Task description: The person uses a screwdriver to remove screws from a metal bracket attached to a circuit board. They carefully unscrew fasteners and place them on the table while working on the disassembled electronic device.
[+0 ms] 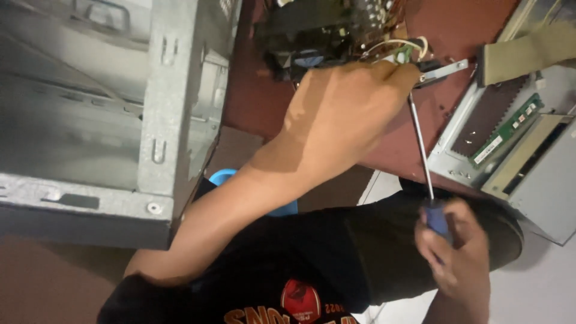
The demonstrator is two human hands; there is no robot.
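While I view scene rotated, right hand (447,252) grips blue-handled screwdriver (423,153); shaft runs long-axis from that fist toward metal bracket (441,71) near red table (384,144) edge. Left hand (348,114), fingers curled closed on bracket, lies nearer tip.

Black printed tee, bare forearms
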